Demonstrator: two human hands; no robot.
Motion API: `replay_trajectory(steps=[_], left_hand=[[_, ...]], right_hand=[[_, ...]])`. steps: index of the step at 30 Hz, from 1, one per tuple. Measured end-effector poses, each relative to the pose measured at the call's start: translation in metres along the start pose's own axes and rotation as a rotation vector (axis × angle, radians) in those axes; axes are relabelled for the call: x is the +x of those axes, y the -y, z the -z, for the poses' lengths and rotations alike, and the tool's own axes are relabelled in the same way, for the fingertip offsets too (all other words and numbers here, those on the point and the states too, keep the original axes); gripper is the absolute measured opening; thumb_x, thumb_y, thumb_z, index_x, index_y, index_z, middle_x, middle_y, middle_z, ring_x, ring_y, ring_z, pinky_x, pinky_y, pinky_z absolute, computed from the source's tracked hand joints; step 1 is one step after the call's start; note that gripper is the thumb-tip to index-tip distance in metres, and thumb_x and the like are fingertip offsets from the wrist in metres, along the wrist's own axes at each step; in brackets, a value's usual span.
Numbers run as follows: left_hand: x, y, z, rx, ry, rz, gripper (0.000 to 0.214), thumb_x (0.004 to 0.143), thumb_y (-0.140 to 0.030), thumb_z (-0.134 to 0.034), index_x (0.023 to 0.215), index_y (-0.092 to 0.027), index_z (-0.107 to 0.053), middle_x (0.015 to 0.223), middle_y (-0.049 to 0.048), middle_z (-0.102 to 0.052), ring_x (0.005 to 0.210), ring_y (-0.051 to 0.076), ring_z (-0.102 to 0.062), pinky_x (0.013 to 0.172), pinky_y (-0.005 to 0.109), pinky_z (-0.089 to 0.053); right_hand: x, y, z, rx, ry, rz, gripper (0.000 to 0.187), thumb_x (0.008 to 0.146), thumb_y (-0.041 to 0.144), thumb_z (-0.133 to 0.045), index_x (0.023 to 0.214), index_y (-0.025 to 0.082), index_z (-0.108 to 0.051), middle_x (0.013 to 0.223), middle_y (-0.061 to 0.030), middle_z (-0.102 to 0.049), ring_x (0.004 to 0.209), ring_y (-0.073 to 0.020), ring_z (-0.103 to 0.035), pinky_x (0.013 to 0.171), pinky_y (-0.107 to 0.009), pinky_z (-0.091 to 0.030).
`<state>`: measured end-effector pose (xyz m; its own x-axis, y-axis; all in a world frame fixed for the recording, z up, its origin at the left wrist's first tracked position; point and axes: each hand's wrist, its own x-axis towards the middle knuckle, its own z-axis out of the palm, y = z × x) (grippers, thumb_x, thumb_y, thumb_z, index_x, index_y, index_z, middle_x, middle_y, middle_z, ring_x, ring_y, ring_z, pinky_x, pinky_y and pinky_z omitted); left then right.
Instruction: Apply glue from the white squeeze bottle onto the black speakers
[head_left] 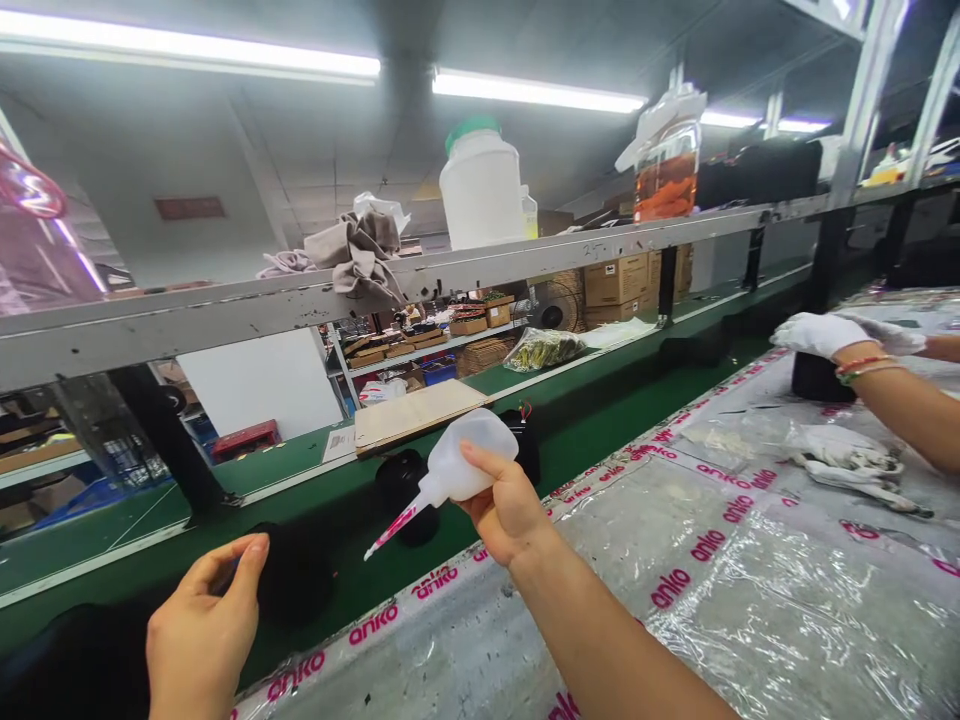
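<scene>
A translucent white squeeze bottle [469, 450] with a long pointed nozzle is in my right hand [514, 505], the fingers closed round its body. The bottle lies tilted, its nozzle tip pointing down and left over the green conveyor belt [637, 385]. My left hand [202, 625] is at the lower left, thumb and forefinger pressed together. Whatever they may pinch is too small or hidden to make out. Just behind that hand sits a dark black object [296, 580] on the belt. Behind the bottle is another black item [405, 490], partly covered by it.
A plastic-covered table [600, 590] runs along the right. A co-worker's white-gloved hand [821, 335] rests on a black object there, near crumpled white gloves [851, 460]. The overhead shelf [480, 262] bears a green-lidded jar [481, 190], grey cloth [360, 250] and an orange-filled container [667, 170].
</scene>
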<state>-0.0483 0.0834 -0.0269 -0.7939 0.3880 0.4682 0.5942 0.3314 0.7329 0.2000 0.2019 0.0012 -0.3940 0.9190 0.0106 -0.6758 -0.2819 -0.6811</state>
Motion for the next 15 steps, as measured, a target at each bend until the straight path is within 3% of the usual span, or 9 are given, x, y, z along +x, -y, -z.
replay_trajectory(steps=[5, 15], left_hand=[[-0.008, -0.012, 0.002, -0.027, 0.054, 0.068, 0.04, 0.073, -0.06, -0.056, 0.087, -0.025, -0.068, 0.079, -0.0009, -0.068, 0.076, 0.023, -0.062, 0.07, 0.033, -0.048], [-0.012, -0.015, -0.007, -0.13, 0.075, -0.021, 0.039, 0.068, -0.058, -0.06, 0.084, -0.023, -0.067, 0.083, 0.0011, -0.069, 0.086, 0.025, -0.063, 0.085, 0.037, -0.047]], right_hand=[[-0.001, 0.004, -0.001, 0.027, -0.002, 0.006, 0.046, 0.099, 0.026, -0.05, 0.139, 0.005, -0.042, 0.111, -0.0124, -0.043, 0.102, -0.0077, -0.047, 0.089, -0.019, -0.05], [0.0, 0.014, 0.0, 0.058, -0.039, 0.044, 0.046, 0.1, 0.026, -0.048, 0.14, 0.005, -0.042, 0.109, -0.0122, -0.044, 0.099, -0.0072, -0.048, 0.086, -0.017, -0.05]])
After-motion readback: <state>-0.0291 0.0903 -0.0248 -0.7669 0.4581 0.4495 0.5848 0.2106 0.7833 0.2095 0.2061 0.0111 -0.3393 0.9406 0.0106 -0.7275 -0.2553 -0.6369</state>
